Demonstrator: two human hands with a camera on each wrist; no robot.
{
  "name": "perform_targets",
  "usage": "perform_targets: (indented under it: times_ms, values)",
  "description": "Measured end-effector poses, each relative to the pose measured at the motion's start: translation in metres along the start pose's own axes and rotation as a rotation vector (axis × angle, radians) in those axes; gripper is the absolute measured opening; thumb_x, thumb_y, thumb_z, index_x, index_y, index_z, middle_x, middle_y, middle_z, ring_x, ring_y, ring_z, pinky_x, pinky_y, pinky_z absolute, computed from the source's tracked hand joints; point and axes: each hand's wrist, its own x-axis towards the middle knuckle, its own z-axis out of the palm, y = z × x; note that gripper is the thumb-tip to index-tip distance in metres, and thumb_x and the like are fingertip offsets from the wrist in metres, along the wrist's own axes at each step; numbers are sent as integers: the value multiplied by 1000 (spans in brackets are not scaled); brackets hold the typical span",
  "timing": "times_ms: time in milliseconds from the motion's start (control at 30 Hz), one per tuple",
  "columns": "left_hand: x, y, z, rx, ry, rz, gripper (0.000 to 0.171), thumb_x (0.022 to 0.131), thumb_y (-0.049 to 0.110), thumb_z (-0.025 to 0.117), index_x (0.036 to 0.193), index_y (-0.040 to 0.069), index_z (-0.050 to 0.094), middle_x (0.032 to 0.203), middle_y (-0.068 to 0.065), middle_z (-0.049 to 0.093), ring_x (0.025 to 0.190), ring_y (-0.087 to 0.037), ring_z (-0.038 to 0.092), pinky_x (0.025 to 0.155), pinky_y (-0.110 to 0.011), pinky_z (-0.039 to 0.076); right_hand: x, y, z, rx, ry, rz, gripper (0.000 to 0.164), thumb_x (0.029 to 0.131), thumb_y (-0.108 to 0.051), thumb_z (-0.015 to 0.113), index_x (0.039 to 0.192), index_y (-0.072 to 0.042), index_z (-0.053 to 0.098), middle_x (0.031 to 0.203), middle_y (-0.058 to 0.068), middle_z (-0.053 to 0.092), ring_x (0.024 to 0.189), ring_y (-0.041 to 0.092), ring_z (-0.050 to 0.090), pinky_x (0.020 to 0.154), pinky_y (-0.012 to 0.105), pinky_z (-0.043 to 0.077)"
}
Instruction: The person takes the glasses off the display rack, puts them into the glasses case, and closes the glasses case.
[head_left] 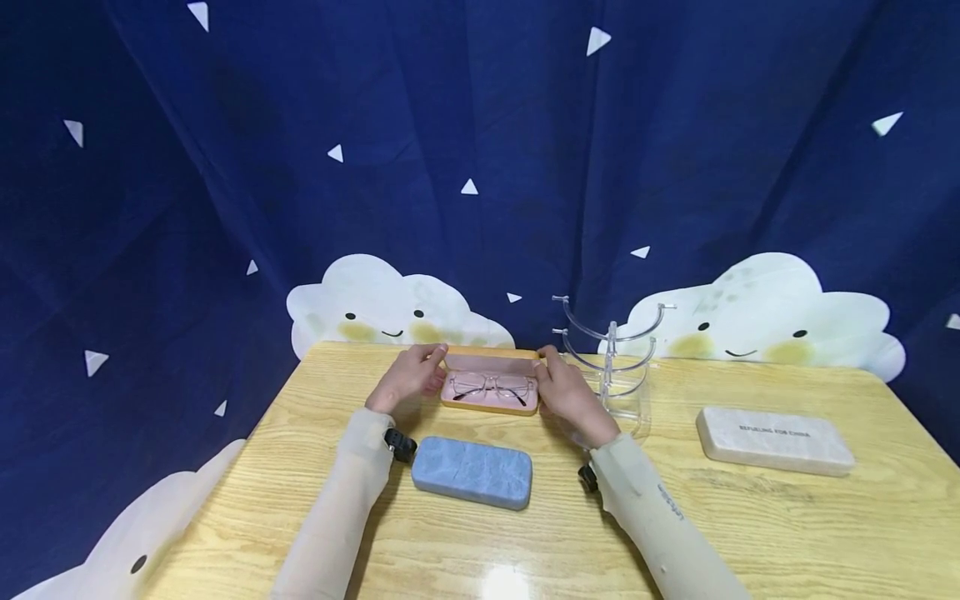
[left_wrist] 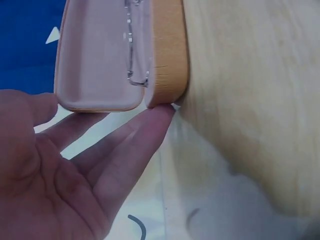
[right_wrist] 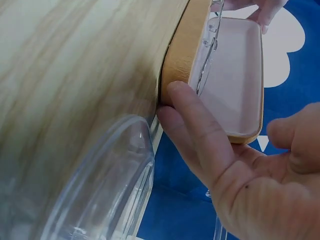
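An orange glasses case [head_left: 491,409] with a pink lining stands open at the table's far edge, its lid raised at the back. Wire-framed glasses [head_left: 491,388] lie inside with their temples folded. My left hand [head_left: 411,377] holds the case's left end, thumb at the lid's corner and fingers [left_wrist: 145,145] along the end. At the right end is my right hand [head_left: 570,392]; its fingertips [right_wrist: 180,92] touch the base, while the thumb stands slightly apart from the lid. A closed blue glasses case [head_left: 472,472] lies nearer, between the forearms.
Just beyond my right hand stands a clear plastic display stand [head_left: 611,358] with curved arms. A closed pale grey glasses case [head_left: 774,440] with lettering lies to the right on the wooden table [head_left: 465,554]. A dark blue curtain [head_left: 480,100] with white clouds hangs behind.
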Motion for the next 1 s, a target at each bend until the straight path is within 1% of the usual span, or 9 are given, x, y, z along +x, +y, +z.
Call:
perform_targets:
  times_ms: [100,233,367,467,567,700,800,867,1000]
  values:
    - [0,2,-2,-71,-47,-8,56,115,35,37,153,-6,45,116,-34,72,96,-38,78,79,-44,67,2,1,0,-20,23,-17,31,114,-26,35,132,-5,49,73,10,65,67,21,64,88,49,56]
    - [-1,4,-5,-142,-94,-32,55,115,32,36,155,-5,42,122,-38,68,102,-41,76,85,-49,66,4,3,0,-16,30,-25,25,114,-26,37,123,-9,52,71,10,65,63,20,64,72,41,55]
    - [-3,5,-9,-181,-129,-30,52,115,28,36,154,-5,42,121,-39,66,99,-36,76,88,-51,65,4,4,-2,65,-2,-6,21,114,-25,40,120,-9,53,77,14,64,63,23,69,60,29,53]
    - [-5,5,-11,-202,-154,-21,51,115,25,38,153,-8,41,120,-38,65,97,-32,76,88,-50,65,3,3,-4,135,-32,10,22,113,-23,42,123,-7,54,79,12,60,67,26,70,61,30,59]
    - [-7,4,-14,-221,-178,-22,49,114,23,41,152,-8,42,123,-39,65,100,-34,76,88,-47,65,3,2,-5,177,-66,13,24,113,-21,43,127,-5,54,82,10,58,70,25,67,65,35,62]
    - [-10,1,-17,-232,-216,-10,47,113,20,45,150,-8,45,130,-39,62,110,-39,74,91,-44,65,1,2,-8,182,-115,-20,21,111,-16,44,126,-5,54,90,16,62,71,21,62,66,33,59]
    - [-11,-3,-20,-238,-250,8,44,111,14,49,149,-9,46,134,-38,61,113,-38,73,94,-45,64,0,4,-10,172,-144,-58,19,108,-11,46,124,-5,53,103,22,66,78,22,63,65,28,53]
    - [-13,-5,-20,-219,-258,18,45,108,7,54,150,-7,47,133,-37,62,110,-36,73,94,-45,64,-1,5,-11,189,-163,-73,21,105,-8,47,125,-4,53,114,24,66,90,26,66,68,26,52]
    - [-17,-4,-18,-145,-206,17,51,98,-6,64,148,-6,52,125,-33,68,99,-28,76,89,-41,65,-3,11,-10,229,-150,-96,29,94,3,54,123,-3,55,129,27,63,113,39,67,79,31,58]
